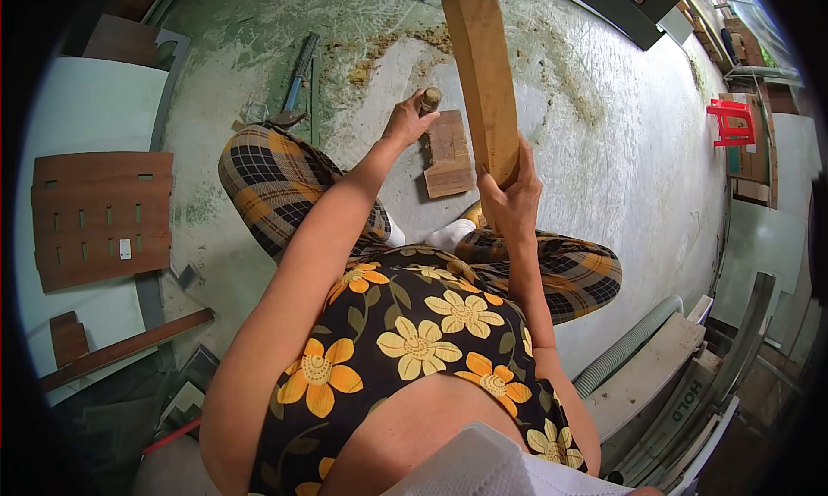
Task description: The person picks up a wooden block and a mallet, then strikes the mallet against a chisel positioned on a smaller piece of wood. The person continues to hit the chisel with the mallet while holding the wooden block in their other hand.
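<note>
My left hand (407,121) is closed around the wooden handle of a chisel (430,97), seen almost end-on; its blade is hidden by the hand and the wood below. Under it on the floor lies a short brown wood block (451,157) with a rough, cut-out left side. My right hand (513,190) grips the near end of a thick, squared length of timber (485,73), raised at a slant with its far end up and away. The timber is just right of the chisel and the block, apart from both in this view.
A blue-handled hammer (296,91) lies on the floor by my left knee. Slotted brown boards (103,220) rest on white panels at left. A ribbed hose (630,345) and long planks (647,375) lie at right. A red stool (731,122) stands farther right.
</note>
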Demonstrator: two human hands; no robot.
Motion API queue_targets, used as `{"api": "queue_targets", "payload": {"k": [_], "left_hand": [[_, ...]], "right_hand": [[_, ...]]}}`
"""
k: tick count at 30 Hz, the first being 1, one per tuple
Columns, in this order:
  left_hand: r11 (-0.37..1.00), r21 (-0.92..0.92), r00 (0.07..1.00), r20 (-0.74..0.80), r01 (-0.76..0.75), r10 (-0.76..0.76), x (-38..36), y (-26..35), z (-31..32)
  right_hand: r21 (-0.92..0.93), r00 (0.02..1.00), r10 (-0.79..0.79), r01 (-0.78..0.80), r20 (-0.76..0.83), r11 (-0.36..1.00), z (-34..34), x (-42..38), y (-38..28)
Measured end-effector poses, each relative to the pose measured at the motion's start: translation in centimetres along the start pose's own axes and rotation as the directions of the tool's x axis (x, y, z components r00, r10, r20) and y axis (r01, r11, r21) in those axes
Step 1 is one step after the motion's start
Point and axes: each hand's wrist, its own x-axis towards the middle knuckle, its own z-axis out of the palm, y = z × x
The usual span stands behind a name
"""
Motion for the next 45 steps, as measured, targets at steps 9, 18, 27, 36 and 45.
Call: {"api": "queue_targets", "payload": {"k": [9, 18, 27, 36, 45], "left_hand": [[1.0, -0.028, 0.997, 0.079, 0.006, -0.004, 0.8, 0.1, -0.5], [0.997, 0.073, 0.994, 0.106, 0.022, -0.03, 0.2, 0.4, -0.1], [0.996, 0.082, 0.996, 0.084, 0.029, -0.036, -0.2, 1.0, 0.1], [1.0, 0.026, 0.998, 0.059, -0.008, 0.007, -0.3, 1.2, -0.1], [0.999, 0.011, 0.999, 0.032, -0.043, 0.043, -0.4, 1.1, 0.0]], "right_hand": [[-0.32, 0.971, 0.122, -0.051, 0.207, 0.946, 2.6, 0.8, 5.7], [-0.049, 0.999, 0.022, -0.02, 0.031, 0.999, -0.4, 0.5, 1.0], [-0.05, 0.989, 0.135, -0.133, 0.052, 0.99, -0.4, -0.8, 2.7], [-0.027, 0.986, 0.155, -0.154, 0.057, 0.988, -0.7, -1.0, 2.3], [-0.031, 0.991, 0.125, -0.123, 0.053, 0.992, -0.6, -1.1, 2.4]]}}
